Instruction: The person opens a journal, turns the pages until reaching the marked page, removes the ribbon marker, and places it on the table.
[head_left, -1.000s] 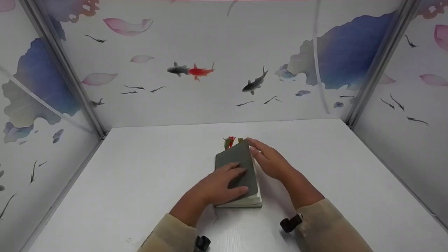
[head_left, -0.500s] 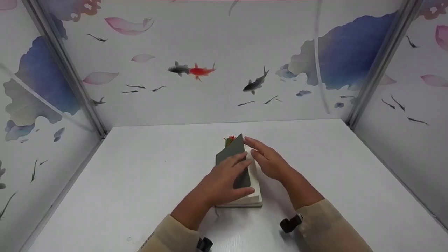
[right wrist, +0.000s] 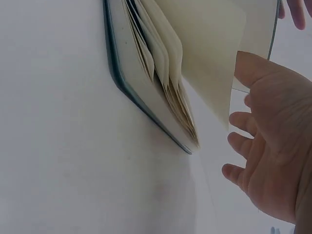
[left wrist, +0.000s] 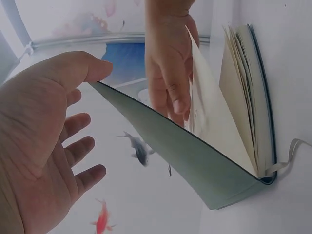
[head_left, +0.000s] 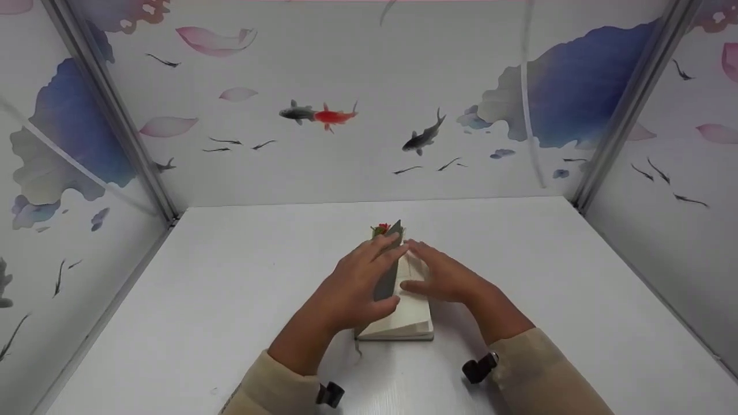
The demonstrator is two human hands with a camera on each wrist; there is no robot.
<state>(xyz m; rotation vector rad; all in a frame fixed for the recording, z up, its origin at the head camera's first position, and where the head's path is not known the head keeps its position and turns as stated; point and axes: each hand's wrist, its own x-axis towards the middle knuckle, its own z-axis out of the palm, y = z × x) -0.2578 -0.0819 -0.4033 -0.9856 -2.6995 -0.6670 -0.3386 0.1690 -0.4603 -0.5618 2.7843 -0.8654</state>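
Observation:
A notebook with a grey-green cover lies on the white table, its front cover raised steeply and cream pages showing inside. My left hand is at the outer side of that cover, fingers spread and fairly straight, its thumb tip right at the cover's edge in the left wrist view. Over the pages is my right hand, fingers extended. In the right wrist view its thumb meets the edge of one lifted page, and its other fingers are loosely bent close to that page.
A small red and green tuft shows at the notebook's far end. A thin ribbon trails from the spine end onto the table. White panels printed with fish and petals enclose the back and sides.
The notebook's front cover has swung up and leftward, uncovering the pages. My left hand has moved up and slightly left with it, while my right hand's thumb has shifted over the pages.

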